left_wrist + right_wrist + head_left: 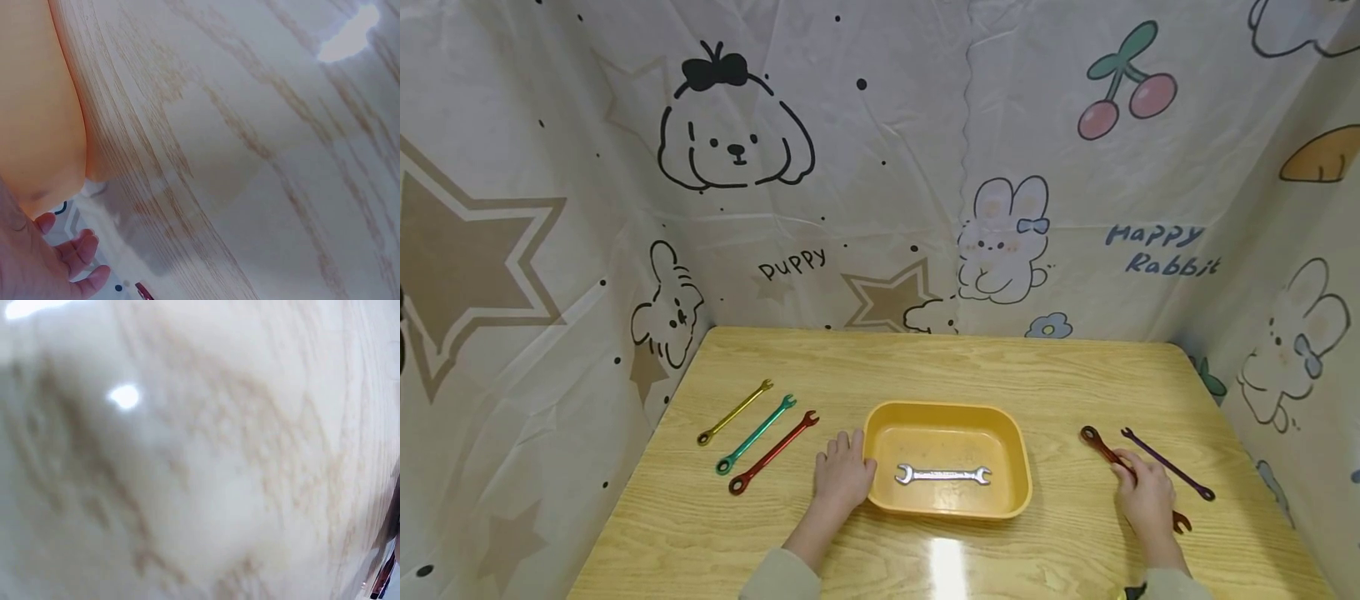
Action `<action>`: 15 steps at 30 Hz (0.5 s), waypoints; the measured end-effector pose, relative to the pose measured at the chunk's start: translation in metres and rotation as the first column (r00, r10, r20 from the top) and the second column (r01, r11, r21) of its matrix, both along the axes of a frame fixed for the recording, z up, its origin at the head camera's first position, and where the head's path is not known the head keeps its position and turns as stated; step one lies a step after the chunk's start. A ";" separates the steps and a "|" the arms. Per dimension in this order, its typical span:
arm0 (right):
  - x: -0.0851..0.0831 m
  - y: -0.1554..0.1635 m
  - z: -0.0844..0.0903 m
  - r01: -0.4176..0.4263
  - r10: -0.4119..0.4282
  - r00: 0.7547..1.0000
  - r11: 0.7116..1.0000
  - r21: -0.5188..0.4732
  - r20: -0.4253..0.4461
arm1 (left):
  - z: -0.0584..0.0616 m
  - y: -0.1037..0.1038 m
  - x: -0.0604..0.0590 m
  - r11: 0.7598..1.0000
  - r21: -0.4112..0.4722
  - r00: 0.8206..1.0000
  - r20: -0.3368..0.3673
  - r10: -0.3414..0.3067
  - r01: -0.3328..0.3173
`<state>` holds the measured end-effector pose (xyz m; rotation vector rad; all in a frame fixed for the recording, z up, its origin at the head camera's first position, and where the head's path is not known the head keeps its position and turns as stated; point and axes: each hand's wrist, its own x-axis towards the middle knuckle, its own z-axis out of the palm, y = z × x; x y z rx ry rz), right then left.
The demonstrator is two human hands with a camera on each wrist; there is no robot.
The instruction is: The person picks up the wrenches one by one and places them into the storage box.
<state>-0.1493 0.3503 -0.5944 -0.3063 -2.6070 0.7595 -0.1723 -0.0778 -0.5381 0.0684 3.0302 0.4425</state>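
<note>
A yellow tray point(1019, 454) sits mid-table with a silver open-end wrench point(943, 475) lying in it. My left hand point(844, 477) rests flat on the wood, fingers straight, touching the tray's left wall point(37, 112); its fingertips point(78, 253) show in the left wrist view. My right hand point(1144, 497) lies over the middle of a dark red wrench point(1097, 443), fingers curled onto it, and the wrench still lies on the table. A purple wrench point(1180, 475) lies just right of that hand.
Gold point(733, 412), green point(756, 434) and red point(772, 452) wrenches lie side by side at the left of the wooden table point(940, 367). Printed cloth walls close in the back and both sides. The right wrist view shows only blurred table point(187, 456).
</note>
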 end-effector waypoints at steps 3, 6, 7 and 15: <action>0.001 -0.001 0.000 -0.005 0.005 1.000 1.000 -0.001 -0.027 | 0.000 0.000 0.000 1.000 -0.003 1.000 0.000 0.000 0.000; 0.001 -0.002 -0.001 -0.006 0.005 0.999 1.000 -0.006 -0.047 | 0.001 0.000 0.000 1.000 0.001 1.000 -0.003 0.000 0.000; 0.002 -0.002 0.000 -0.004 0.004 0.999 1.000 -0.007 -0.052 | 0.001 0.000 0.001 1.000 0.000 1.000 -0.003 -0.001 0.001; 0.002 -0.007 0.001 0.001 -0.004 0.995 1.000 -0.026 -0.102 | 0.004 0.001 0.001 1.000 0.004 1.000 0.004 -0.001 0.001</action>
